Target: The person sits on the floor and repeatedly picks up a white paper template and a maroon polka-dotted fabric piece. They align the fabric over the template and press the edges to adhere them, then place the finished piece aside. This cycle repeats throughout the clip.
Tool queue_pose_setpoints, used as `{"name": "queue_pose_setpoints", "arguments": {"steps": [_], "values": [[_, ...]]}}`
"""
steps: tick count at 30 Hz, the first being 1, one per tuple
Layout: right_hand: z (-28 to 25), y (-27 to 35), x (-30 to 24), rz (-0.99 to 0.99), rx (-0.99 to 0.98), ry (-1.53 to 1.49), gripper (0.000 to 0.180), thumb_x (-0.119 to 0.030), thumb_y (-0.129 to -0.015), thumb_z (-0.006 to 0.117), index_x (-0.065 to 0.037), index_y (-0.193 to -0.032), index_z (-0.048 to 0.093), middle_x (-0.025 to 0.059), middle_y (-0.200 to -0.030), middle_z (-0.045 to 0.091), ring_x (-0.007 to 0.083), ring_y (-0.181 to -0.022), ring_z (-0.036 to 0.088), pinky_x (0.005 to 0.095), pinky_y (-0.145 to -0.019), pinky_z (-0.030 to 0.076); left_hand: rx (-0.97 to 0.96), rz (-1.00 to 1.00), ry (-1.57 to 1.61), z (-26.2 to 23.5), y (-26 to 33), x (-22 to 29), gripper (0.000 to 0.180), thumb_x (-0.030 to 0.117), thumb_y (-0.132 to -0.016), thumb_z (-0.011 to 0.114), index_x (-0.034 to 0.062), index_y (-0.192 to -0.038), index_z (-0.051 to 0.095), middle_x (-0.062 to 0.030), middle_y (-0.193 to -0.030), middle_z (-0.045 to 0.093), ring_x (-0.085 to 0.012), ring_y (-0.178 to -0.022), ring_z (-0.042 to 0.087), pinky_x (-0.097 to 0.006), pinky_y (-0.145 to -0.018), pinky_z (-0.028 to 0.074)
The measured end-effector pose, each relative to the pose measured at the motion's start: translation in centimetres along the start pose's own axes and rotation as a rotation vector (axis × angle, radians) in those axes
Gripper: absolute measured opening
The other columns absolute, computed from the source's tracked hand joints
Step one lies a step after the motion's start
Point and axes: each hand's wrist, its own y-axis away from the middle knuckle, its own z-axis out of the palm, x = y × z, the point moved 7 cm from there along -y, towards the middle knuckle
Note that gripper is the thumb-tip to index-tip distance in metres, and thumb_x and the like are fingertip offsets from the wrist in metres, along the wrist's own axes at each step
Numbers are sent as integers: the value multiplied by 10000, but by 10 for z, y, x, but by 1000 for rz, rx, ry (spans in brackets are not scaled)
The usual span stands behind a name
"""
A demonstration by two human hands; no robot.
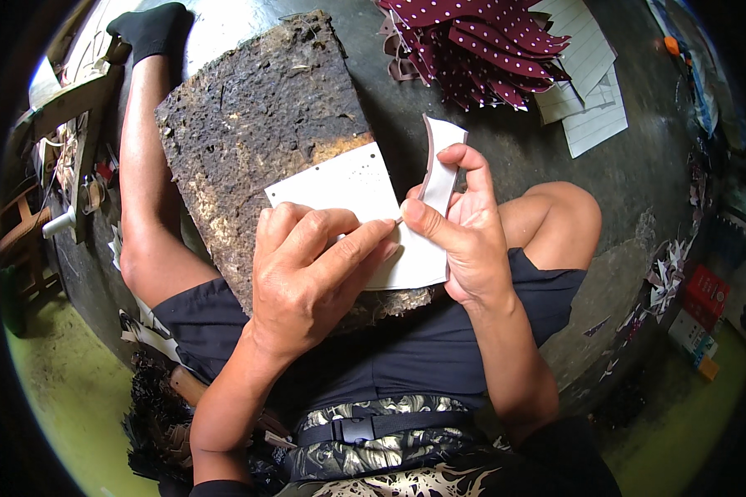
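A white, curved, flexible strip (441, 180) with a brownish-maroon edge stands up from my right hand (472, 228), its fingers closed round it. The right thumb presses on its lower part, which seems to run down over a white sheet (340, 186). My left hand (302, 265) rests over the sheet, thumb and index finger pinched close to the right thumb tip. Whatever lies between those left fingertips is too small to make out. Small dark holes and specks mark the sheet. Underneath is a thick, rough, dark board (249, 124), lying across my lap and the floor.
A bundle of maroon, white-dotted pieces (481, 50) lies beyond the board, beside lined paper sheets (593, 116). A wooden frame (79, 149) stands at the left. White scraps (667, 277) and a red package (706, 298) lie on the right.
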Motion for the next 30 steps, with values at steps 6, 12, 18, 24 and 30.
{"name": "queue_pose_setpoints", "arguments": {"steps": [6, 12, 18, 24, 30], "values": [[-10, -2, 9, -5, 74, -49, 644, 68, -996, 864, -132, -1462, 467, 62, -1059, 742, 119, -989, 730, 297, -928, 608, 9, -9, 6, 1, 0, 1, 398, 158, -851, 973, 175, -1234, 866, 29, -1025, 702, -204, -875, 594, -397, -761, 426], [-18, -4, 15, -24, 115, -35, 608, 71, -1011, 847, -130, -1444, 470, 72, -1059, 758, 128, -983, 746, 305, -926, 616, 14, -15, 6, 1, -1, 1, 379, 160, -846, 981, 167, -1206, 862, 22, -1013, 703, -206, -865, 595, -397, -756, 416], [-24, -5, 21, -17, 158, -36, 577, 72, -1021, 835, -128, -1427, 477, 74, -1058, 764, 133, -962, 756, 311, -895, 625, 14, -23, 11, 2, -4, 1, 324, 168, -854, 980, 158, -1151, 851, 21, -989, 700, -207, -852, 593, -400, -757, 413], [-27, -6, 23, -27, 189, -19, 551, 83, -1016, 831, -127, -1393, 488, 73, -1055, 763, 128, -946, 750, 310, -868, 628, 26, -28, 13, 2, -5, 1, 299, 174, -857, 978, 158, -1124, 843, 27, -976, 693, -205, -842, 589, -400, -754, 408], [-34, -7, 28, -28, 215, 5, 531, 81, -1015, 832, -124, -1371, 497, 71, -1038, 755, 125, -909, 744, 302, -819, 625, 26, -26, 4, 3, -4, 2, 311, 168, -852, 979, 158, -1132, 844, 30, -985, 694, -206, -839, 589, -404, -752, 408]]}}
